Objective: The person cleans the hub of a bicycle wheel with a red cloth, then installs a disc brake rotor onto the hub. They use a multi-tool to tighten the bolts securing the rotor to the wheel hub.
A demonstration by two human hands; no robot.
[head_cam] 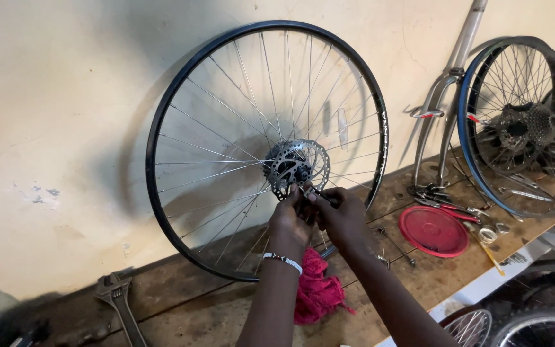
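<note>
A bare bicycle wheel (168, 218) with a black rim and thin steel spokes stands upright on a wooden bench, leaning against a cream wall. At its hub sits a silver brake disc (298, 164). Both my hands are raised to the hub just below the disc. My left hand (288, 222), with a beaded band on the wrist, pinches a small dark metal part against the hub. My right hand (342, 215) closes around the same small part (319, 194) from the right. What the part is cannot be made out.
A red rag (316, 292) lies under my arms. A pipe wrench (118, 297) rests at the left. A round red lid (433, 230), loose tools and small fittings lie right. A second wheel (523, 125) with a cassette and a silver fork (448, 83) lean on the wall.
</note>
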